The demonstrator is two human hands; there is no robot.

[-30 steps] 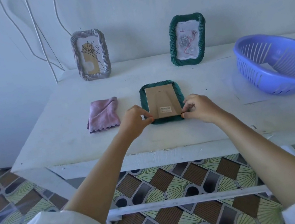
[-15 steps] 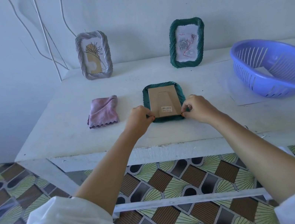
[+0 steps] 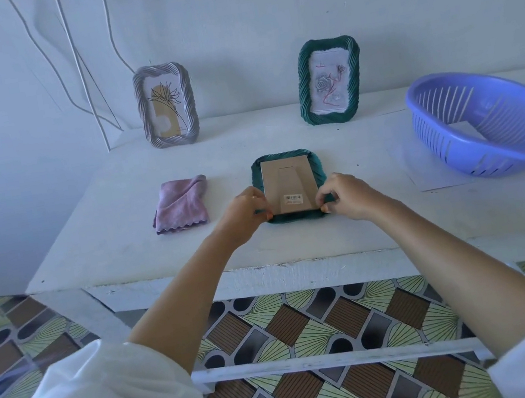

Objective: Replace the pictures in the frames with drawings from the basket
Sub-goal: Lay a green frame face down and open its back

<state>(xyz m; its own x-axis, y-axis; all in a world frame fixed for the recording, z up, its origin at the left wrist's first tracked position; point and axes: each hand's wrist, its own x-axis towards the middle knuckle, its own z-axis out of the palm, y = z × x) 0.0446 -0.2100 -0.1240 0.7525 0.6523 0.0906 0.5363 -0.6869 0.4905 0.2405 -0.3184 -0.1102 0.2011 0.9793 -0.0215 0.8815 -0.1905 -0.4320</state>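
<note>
Brown card backing (image 3: pixel 289 184), bearing a barcode label near its lower edge, is seen uppermost on a dark green frame (image 3: pixel 317 169) laid face down at the middle of the white worktop (image 3: pixel 123 249). The left hand (image 3: pixel 245 211) is set at the lower left corner of the backing and the right hand (image 3: pixel 346 197) at the lower right corner. Each grip is pressed together, fingertips pinching at the edge where backing meets frame; whether a retaining tab is held cannot be told.

The step in hand is judged to be work on the backing of this frame, either its release or its closing; which of the two cannot be determined, since the picture side is hidden against the worktop.

The next move is judged to call for even pressure at both corners, so that the thin board is not bent and the frame is not slid towards the worktop edge.

Two further frames stand upright against the wall: a grey frame (image 3: pixel 165 105) holding a printed plant picture, and a second green frame (image 3: pixel 329 80) holding what appears to be a hand drawing of a rose.

The blue slatted basket (image 3: pixel 453 146) rests at the right of the worktop, well apart from the hands. One pale sheet (image 3: pixel 466 129) is seen inside; its face cannot be read. A paper sheet lies beneath the basket. A folded pink cloth (image 3: pixel 182 204) lies left of the work, untouched.
</note>
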